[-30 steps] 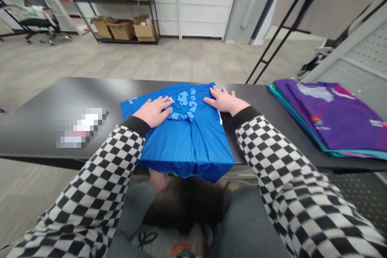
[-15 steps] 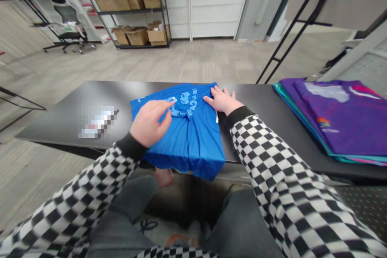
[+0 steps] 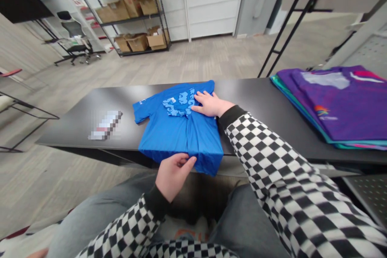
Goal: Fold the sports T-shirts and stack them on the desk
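A blue T-shirt (image 3: 169, 133) with a light-blue pattern at its collar lies on the dark table, its lower part hanging over the front edge. One short sleeve sticks out on the left; the right side looks folded in, with creases down the middle. My left hand (image 3: 173, 173) pinches the hanging cloth at the table's front edge between thumb and fingers. Flat on the shirt's upper right part, beside the pattern, rests my right hand (image 3: 208, 104) with its fingers spread.
The dark table (image 3: 248, 129) bears a pile of folded shirts (image 3: 347, 109), purple on top, at the right. A blurred-out object (image 3: 105, 125) lies at the left. Beyond stand a shelf with cardboard boxes (image 3: 137, 42) and an office chair (image 3: 74, 34).
My left hand has come down from the shirt's left side to its hanging lower edge and pinched it. My right hand has slid slightly left and inward. The left sleeve is now uncovered.
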A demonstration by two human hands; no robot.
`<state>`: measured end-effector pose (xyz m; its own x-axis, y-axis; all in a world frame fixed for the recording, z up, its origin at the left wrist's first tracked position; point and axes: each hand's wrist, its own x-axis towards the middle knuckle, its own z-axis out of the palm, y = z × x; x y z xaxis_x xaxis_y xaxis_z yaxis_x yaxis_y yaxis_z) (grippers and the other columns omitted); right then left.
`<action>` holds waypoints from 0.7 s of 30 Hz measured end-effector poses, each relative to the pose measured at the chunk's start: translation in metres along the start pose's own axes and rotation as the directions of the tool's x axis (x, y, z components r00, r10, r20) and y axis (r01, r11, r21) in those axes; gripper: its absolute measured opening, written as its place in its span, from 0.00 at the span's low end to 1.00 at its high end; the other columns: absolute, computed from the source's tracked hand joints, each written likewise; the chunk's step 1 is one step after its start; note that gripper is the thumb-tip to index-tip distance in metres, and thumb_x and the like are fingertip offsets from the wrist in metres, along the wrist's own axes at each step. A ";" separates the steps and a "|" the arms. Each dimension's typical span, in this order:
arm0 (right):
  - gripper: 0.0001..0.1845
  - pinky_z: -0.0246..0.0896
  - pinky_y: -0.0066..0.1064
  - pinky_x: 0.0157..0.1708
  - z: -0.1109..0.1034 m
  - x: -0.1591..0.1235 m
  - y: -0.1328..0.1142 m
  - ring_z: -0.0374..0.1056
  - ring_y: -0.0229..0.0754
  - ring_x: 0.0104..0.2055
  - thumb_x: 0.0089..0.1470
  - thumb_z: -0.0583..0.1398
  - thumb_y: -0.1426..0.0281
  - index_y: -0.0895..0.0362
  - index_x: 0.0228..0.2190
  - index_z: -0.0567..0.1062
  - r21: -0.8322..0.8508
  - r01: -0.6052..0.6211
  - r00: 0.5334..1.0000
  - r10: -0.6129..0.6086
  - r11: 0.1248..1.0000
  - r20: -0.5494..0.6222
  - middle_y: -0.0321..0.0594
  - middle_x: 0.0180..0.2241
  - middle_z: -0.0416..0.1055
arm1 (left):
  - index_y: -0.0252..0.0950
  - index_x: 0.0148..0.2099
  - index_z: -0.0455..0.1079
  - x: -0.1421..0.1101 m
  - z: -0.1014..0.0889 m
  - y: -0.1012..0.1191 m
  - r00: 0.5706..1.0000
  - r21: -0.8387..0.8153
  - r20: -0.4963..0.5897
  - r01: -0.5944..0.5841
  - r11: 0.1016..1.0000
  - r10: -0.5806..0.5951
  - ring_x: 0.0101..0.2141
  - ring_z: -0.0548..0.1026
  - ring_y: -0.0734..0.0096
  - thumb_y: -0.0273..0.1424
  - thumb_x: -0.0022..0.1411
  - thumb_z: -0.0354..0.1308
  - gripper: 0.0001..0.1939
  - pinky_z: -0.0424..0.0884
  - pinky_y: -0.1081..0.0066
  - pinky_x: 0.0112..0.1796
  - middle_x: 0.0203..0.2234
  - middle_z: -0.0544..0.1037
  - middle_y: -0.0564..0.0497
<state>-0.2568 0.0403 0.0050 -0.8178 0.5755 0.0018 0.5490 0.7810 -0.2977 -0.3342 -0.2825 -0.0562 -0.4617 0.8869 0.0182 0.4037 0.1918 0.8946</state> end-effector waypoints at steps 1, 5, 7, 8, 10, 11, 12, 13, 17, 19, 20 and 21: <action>0.43 0.38 0.73 0.79 0.001 0.000 0.001 0.44 0.74 0.83 0.73 0.56 0.43 0.51 0.78 0.64 -0.002 0.001 1.000 -0.001 1.000 0.008 0.51 0.82 0.51 | 0.39 0.32 0.78 0.002 0.002 0.002 1.000 0.035 0.029 -0.010 0.999 0.009 0.23 0.72 0.70 0.51 0.70 0.69 0.23 0.65 0.72 0.26 0.21 0.75 0.54; 0.45 0.37 0.72 0.79 0.000 0.001 0.003 0.43 0.73 0.84 0.72 0.55 0.42 0.52 0.79 0.63 0.000 0.000 1.000 0.000 1.000 0.015 0.50 0.83 0.49 | 0.39 0.27 0.69 0.004 0.004 0.005 0.999 0.030 0.045 -0.021 0.999 0.019 0.22 0.65 0.73 0.51 0.71 0.68 0.27 0.59 0.71 0.26 0.19 0.67 0.57; 0.45 0.37 0.73 0.79 0.001 0.002 0.004 0.43 0.73 0.84 0.72 0.55 0.43 0.53 0.79 0.63 -0.006 -0.001 1.000 0.001 1.000 0.017 0.51 0.83 0.49 | 0.39 0.28 0.72 0.002 0.001 0.004 0.999 -0.033 0.049 -0.014 0.999 0.015 0.23 0.65 0.72 0.50 0.71 0.68 0.25 0.60 0.71 0.27 0.20 0.67 0.56; 0.45 0.37 0.73 0.79 0.001 0.003 0.005 0.42 0.73 0.84 0.72 0.55 0.43 0.53 0.79 0.63 -0.007 0.001 1.000 -0.001 1.000 0.019 0.52 0.83 0.49 | 0.39 0.29 0.73 0.001 -0.002 0.004 0.998 -0.069 0.064 -0.008 0.998 0.012 0.24 0.65 0.72 0.49 0.71 0.67 0.24 0.60 0.71 0.27 0.21 0.68 0.56; 0.46 0.37 0.74 0.79 0.002 0.004 0.006 0.42 0.74 0.84 0.72 0.55 0.42 0.54 0.79 0.63 -0.003 0.005 1.000 -0.005 1.000 0.020 0.52 0.83 0.49 | 0.38 0.32 0.76 -0.002 -0.009 0.004 0.995 -0.142 0.098 0.005 0.990 0.009 0.26 0.67 0.71 0.50 0.72 0.67 0.23 0.63 0.71 0.29 0.23 0.70 0.55; 0.46 0.37 0.73 0.79 0.003 0.004 0.006 0.42 0.74 0.84 0.72 0.56 0.42 0.53 0.79 0.63 0.000 0.007 1.000 -0.007 1.000 0.019 0.51 0.83 0.49 | 0.37 0.33 0.78 -0.003 -0.012 0.004 0.994 -0.178 0.113 0.014 0.984 0.006 0.28 0.68 0.71 0.50 0.72 0.67 0.22 0.65 0.72 0.31 0.25 0.72 0.54; 0.46 0.37 0.73 0.79 0.003 0.005 0.007 0.43 0.74 0.84 0.71 0.56 0.42 0.53 0.79 0.63 0.004 0.009 1.000 -0.009 1.000 0.015 0.50 0.83 0.49 | 0.37 0.34 0.78 -0.005 -0.015 0.003 0.992 -0.216 0.123 0.031 0.976 -0.004 0.28 0.69 0.71 0.50 0.72 0.68 0.22 0.67 0.72 0.32 0.26 0.73 0.53; 0.46 0.37 0.73 0.80 0.004 0.005 0.008 0.43 0.74 0.84 0.71 0.56 0.42 0.52 0.78 0.64 0.008 0.010 1.000 -0.010 1.000 0.011 0.50 0.82 0.50 | 0.37 0.35 0.78 -0.007 -0.017 0.002 0.991 -0.260 0.132 0.062 0.964 -0.028 0.28 0.69 0.71 0.51 0.71 0.68 0.23 0.67 0.72 0.31 0.26 0.72 0.54; 0.46 0.37 0.72 0.80 0.003 0.005 0.009 0.42 0.73 0.84 0.70 0.58 0.42 0.52 0.78 0.65 0.020 0.010 1.000 -0.011 1.000 0.009 0.50 0.82 0.50 | 0.39 0.36 0.71 -0.014 -0.014 -0.003 0.968 -0.503 0.138 0.250 0.827 -0.209 0.21 0.63 0.77 0.55 0.67 0.72 0.25 0.63 0.76 0.25 0.22 0.65 0.60; 0.45 0.37 0.72 0.80 0.002 0.005 0.009 0.42 0.73 0.84 0.71 0.58 0.42 0.52 0.78 0.65 0.023 0.010 1.000 -0.010 1.000 0.009 0.51 0.82 0.50 | 0.40 0.38 0.69 -0.015 -0.009 -0.003 0.955 -0.593 0.140 0.292 0.750 -0.261 0.22 0.67 0.77 0.54 0.65 0.75 0.26 0.64 0.77 0.25 0.23 0.68 0.60; 0.45 0.37 0.72 0.80 0.001 0.004 0.009 0.42 0.73 0.84 0.71 0.58 0.42 0.51 0.78 0.65 0.023 0.011 1.000 -0.011 1.000 0.008 0.50 0.82 0.50 | 0.40 0.40 0.71 -0.016 -0.007 -0.002 0.951 -0.611 0.149 0.304 0.731 -0.271 0.23 0.69 0.76 0.52 0.63 0.77 0.25 0.66 0.77 0.26 0.24 0.72 0.59; 0.45 0.37 0.71 0.80 0.001 0.004 0.009 0.42 0.73 0.84 0.71 0.59 0.42 0.51 0.78 0.65 0.023 0.010 1.000 -0.010 1.000 0.008 0.50 0.82 0.50 | 0.40 0.43 0.73 -0.016 -0.004 0.000 0.947 -0.606 0.170 0.318 0.729 -0.273 0.24 0.72 0.75 0.51 0.61 0.78 0.25 0.69 0.75 0.27 0.26 0.76 0.57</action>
<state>-0.2555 0.0494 0.0013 -0.8246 0.5656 -0.0024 0.5366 0.7810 -0.3195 -0.3302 -0.2983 -0.0552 -0.4133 0.8590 -0.3023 -0.3315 0.1673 0.9285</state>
